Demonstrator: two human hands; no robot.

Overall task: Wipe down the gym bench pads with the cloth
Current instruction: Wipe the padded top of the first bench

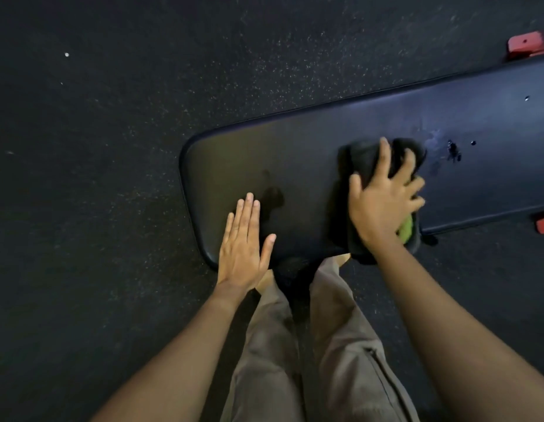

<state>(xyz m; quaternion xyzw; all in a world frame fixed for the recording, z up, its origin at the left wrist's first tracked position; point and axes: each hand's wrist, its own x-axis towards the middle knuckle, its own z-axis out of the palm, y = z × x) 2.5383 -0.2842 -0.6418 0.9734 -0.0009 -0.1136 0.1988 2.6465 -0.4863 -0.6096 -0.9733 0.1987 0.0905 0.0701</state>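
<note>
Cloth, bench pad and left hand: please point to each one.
cloth (359, 161), head view, dark fold above the thumb
bench pad (280, 153), head view, bare top surface
left hand (242, 254), head view, back of the hand

The left hand (245, 254) lies flat on the black bench pad (295, 153) at frame centre; further right, the right hand (383, 202) presses a dark cloth (365, 159) (green patch showing).

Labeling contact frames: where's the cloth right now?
Head view: the dark cloth lies on the bench pad, right of centre, under the right hand; the left hand lies flat further left.
</note>
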